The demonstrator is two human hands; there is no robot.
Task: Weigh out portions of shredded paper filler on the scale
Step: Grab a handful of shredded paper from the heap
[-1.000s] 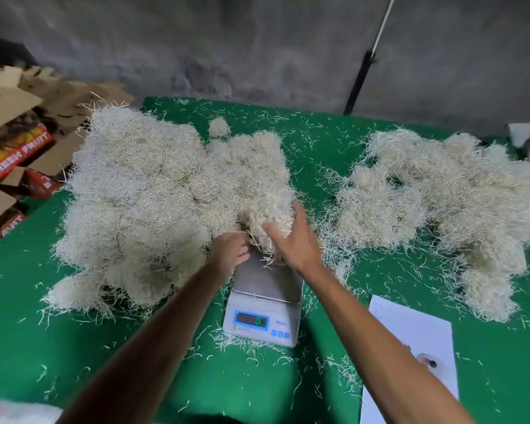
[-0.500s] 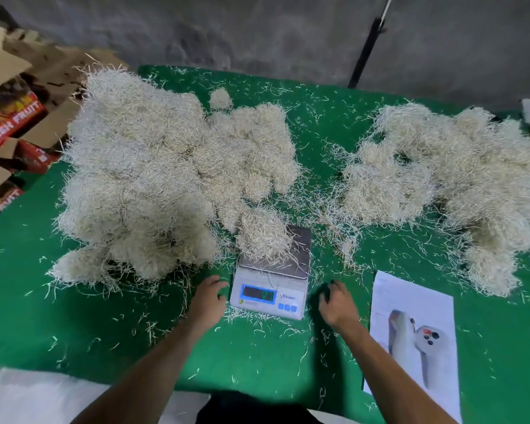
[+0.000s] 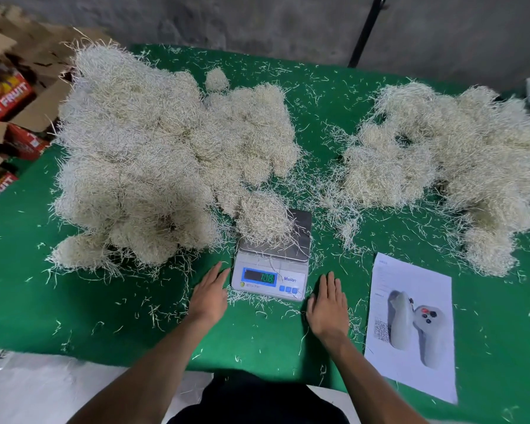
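Both hands uncurled: left hand (image 3: 208, 296) and right hand (image 3: 328, 307) lie flat flanking scale (image 3: 271, 270); filler clump (image 3: 262, 217) beyond.

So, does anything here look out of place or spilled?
Yes. Loose shreds lie scattered on the cloth around the scale, and the portion sits off-centre, overhanging the platform's left edge.

I see a rough grey concrete wall (image 3: 257, 22) running across the far side. A black pole (image 3: 366, 32) leans against it at far right of centre. A green felt-covered table (image 3: 273, 341) fills most of my view. On the far left sit open cardboard boxes (image 3: 10, 96) with red printed sides reading "FRUIT". Near left, below the table edge, the floor (image 3: 43, 390) looks pale grey. Light falls evenly, without hard shadows.
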